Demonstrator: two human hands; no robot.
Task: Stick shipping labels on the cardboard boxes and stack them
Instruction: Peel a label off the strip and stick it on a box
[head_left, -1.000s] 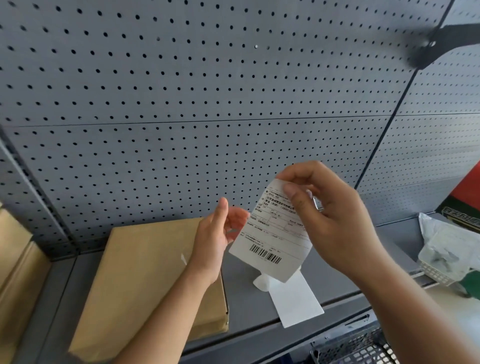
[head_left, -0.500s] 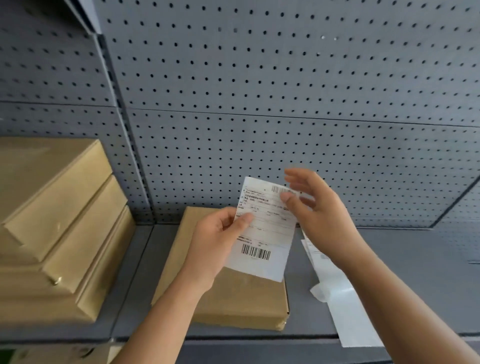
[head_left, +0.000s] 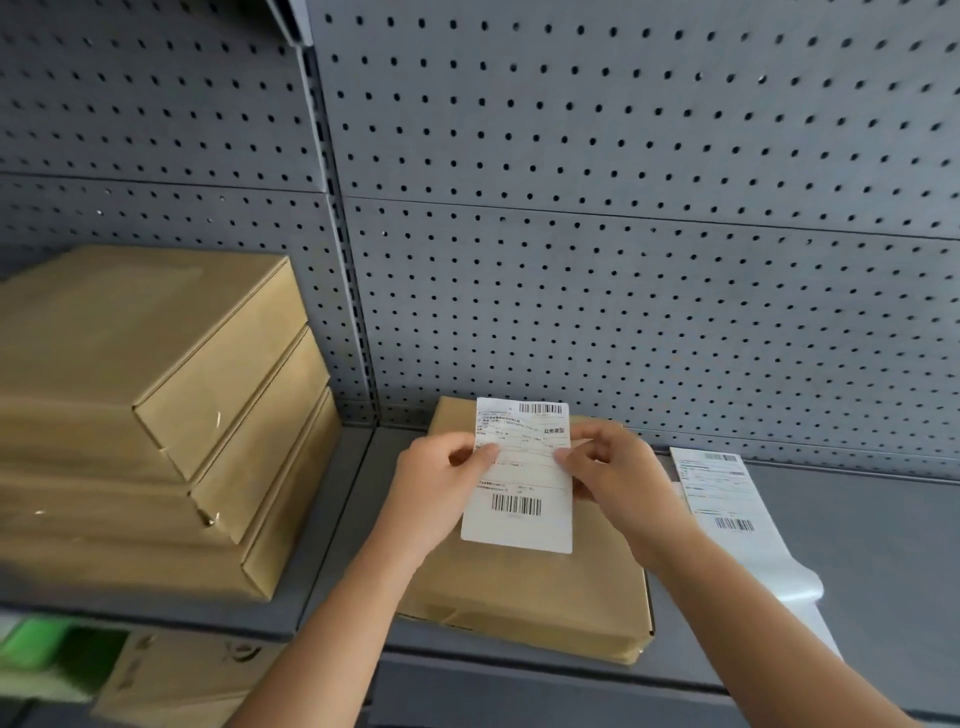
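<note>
A white shipping label with barcodes hangs over a flat cardboard box lying on the grey shelf. My left hand pinches the label's left edge and my right hand pinches its right edge. Whether the label touches the box top I cannot tell. On the left stands a stack of three cardboard boxes. A strip of labels lies on the shelf to the right of the box, its backing paper curling toward the front edge.
A grey pegboard wall backs the shelf. An upright post divides the two bays. Below the shelf at the lower left sit another cardboard box and something green.
The view has swung left and down, bringing the box stack into sight. My left hand took the label's left edge, my right shifted to its right edge, and the label came down over the flat box.
</note>
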